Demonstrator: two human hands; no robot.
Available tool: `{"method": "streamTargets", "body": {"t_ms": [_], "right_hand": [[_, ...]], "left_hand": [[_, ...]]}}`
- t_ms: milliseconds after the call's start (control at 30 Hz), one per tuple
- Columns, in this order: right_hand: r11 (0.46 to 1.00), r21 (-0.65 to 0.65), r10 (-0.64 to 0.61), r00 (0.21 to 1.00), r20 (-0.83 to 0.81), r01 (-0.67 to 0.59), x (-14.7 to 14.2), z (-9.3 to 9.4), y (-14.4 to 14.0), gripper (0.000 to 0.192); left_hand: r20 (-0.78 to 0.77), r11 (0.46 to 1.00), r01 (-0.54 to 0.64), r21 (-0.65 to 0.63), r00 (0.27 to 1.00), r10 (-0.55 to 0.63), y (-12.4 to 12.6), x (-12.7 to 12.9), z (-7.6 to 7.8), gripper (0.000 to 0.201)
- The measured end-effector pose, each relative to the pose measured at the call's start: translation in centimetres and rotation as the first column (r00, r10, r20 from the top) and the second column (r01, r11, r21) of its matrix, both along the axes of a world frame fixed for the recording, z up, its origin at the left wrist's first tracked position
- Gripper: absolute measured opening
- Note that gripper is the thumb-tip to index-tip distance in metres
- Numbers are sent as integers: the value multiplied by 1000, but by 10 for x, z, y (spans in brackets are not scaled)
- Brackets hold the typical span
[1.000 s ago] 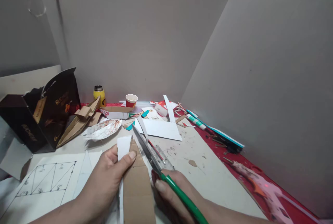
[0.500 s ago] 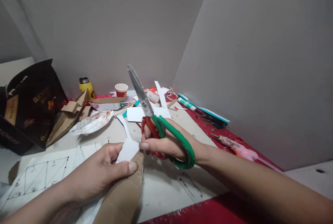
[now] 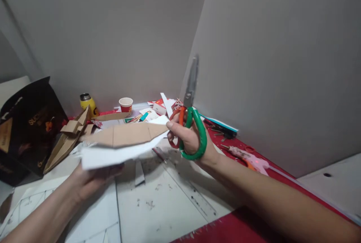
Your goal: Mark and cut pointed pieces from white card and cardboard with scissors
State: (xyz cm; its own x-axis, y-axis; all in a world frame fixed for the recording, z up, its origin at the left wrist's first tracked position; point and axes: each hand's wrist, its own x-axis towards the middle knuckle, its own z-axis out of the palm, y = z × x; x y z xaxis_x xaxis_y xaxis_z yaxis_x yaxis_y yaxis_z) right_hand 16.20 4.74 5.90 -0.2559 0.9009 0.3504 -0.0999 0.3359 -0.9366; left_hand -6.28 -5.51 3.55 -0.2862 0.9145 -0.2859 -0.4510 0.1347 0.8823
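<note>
- Head view: right hand point(image 3: 188, 136) pinches the cardboard piece point(image 3: 131, 134) at 1 tapered end; its fingers also pass through the scissors point(image 3: 189, 100), 2 blades together, tips up.
- Left hand point(image 3: 90, 183): beneath the white card point(image 3: 103, 160); fingers mostly hidden, grip cannot be determined.
- Cardboard piece: held above the table point(image 3: 153, 207), directly over the white card.
- Beyond: paper cup point(image 3: 125, 107), yellow bottle point(image 3: 90, 107).
- Right side: pink glue gun point(image 3: 239, 154).

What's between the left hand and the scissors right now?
Head view: a brown cardboard piece over a white layer. It stretches from above the partly hidden left hand to the right hand, which holds the scissors.
</note>
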Motion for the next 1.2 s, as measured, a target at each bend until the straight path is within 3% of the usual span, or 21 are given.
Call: {"method": "streamTargets", "body": {"t_ms": [100, 200, 267, 367, 500, 633, 733, 833, 933, 1000, 1100, 1133, 1200], "right_hand": [[987, 27, -157, 983, -94, 160, -5, -1, 8, 19], [981, 52, -182, 978, -99, 188, -14, -4, -1, 19], [970, 127, -203, 977, -56, 209, -20, -6, -14, 20], [948, 268, -189, 981, 37, 172, -27, -10, -34, 23], [954, 292, -105, 989, 107, 70, -30, -15, -51, 27], [977, 213, -56, 989, 133, 26, -29, -20, -59, 26], [989, 112, 79, 987, 139, -95, -21, -20, -59, 28], [990, 37, 122, 947, 297, -139, -1, -22, -47, 32], [984, 174, -80, 802, 592, -30, 30, -34, -20, 35], [970, 241, -176, 637, 751, -17, 54, -46, -3, 30], [969, 241, -213, 316, 925, -52, 85, -65, 10, 25], [968, 233, -202, 261, 944, -94, 93, -69, 11, 28], [967, 201, -163, 224, 961, -158, 104, -70, 9, 30]], "left_hand": [[20, 985, 168, -40, 986, -167, 1, 9, -1, 16], [1, 953, 303, -1, 953, -303, -10, 30, 3, 30], [40, 948, 316, 42, 947, -318, -20, 43, 7, 39], [94, 974, 222, 49, 970, -226, -29, 51, 14, 36], [117, 998, -59, 25, 992, 56, -31, 47, 20, 12], [25, 992, -88, 94, 996, 86, -30, 44, 20, 14], [-69, 982, -109, 157, 990, 121, -27, 40, 21, 24], [-130, 969, -152, 195, 975, 179, -24, 31, 23, 20], [-181, 967, -131, 219, 968, 172, -23, 22, 25, 16], [-241, 980, -64, 190, 964, 110, -25, 18, 25, 16], [-343, 993, 37, 114, 939, 4, -28, 20, 26, 21], [-363, 993, 65, 95, 931, -26, -29, 22, 27, 20], [-377, 990, 126, 64, 922, -93, -30, 27, 28, 18]]}}
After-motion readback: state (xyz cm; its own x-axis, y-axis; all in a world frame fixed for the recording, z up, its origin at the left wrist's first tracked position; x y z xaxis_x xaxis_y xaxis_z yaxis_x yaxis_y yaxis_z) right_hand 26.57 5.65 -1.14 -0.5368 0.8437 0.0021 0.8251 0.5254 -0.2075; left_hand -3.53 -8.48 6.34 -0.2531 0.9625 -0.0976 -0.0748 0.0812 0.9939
